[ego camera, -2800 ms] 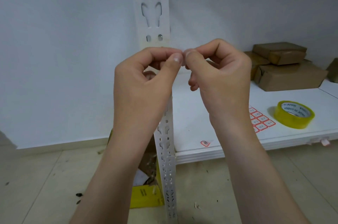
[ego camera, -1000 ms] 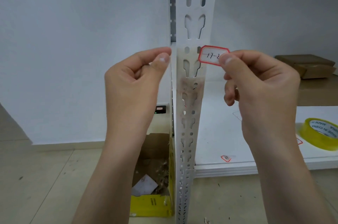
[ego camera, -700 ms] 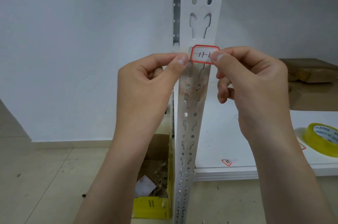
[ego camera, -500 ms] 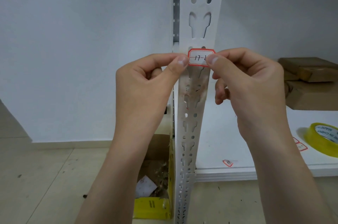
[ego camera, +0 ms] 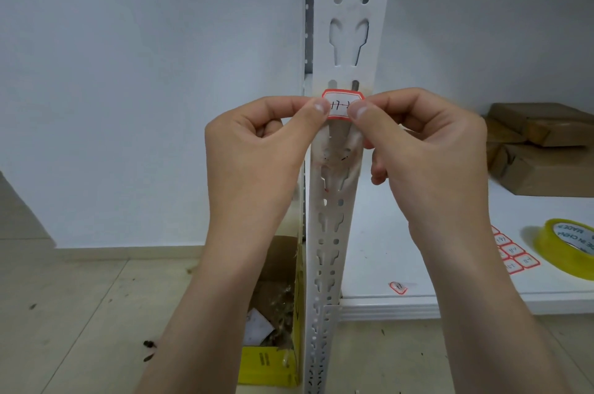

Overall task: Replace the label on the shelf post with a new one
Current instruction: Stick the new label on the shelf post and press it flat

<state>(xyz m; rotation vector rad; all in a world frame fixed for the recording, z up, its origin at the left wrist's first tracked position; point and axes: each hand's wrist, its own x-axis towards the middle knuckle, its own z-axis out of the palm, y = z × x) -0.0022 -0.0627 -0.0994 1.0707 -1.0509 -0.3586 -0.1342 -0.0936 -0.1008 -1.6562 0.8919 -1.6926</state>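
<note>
- Two hands hold one small label [ego camera: 341, 109] flat against the front of the white shelf post [ego camera: 348, 40].
- The left hand [ego camera: 257, 155] is closed, with its thumb and finger pinched on the label's left end.
- The right hand [ego camera: 427, 149] is closed too, pinched on the label's right end.
- The label is white with a red border and has dark writing on it. The thumbs hide part of the writing.
- It sits just under two small holes in the post and just above a dirty, sticky-looking patch [ego camera: 336, 162].
- I think the old label is already off, and the new one is being lined up to stick on.
- It could go on crooked if one hand pushes before the other.
- It could wrinkle or trap air if both ends get pressed down before the middle.
- Long slots run down the post behind the label, so parts of it have nothing to stick to. A hard push there could dent or tear the paper.
- If it slides down onto the dirty patch, the glue may not hold and it may peel off.
- A sheet of spare labels [ego camera: 514, 253] and a roll of yellow tape [ego camera: 567, 252] lie near the front edge of the shelf board [ego camera: 401, 233], at its right side.
</note>
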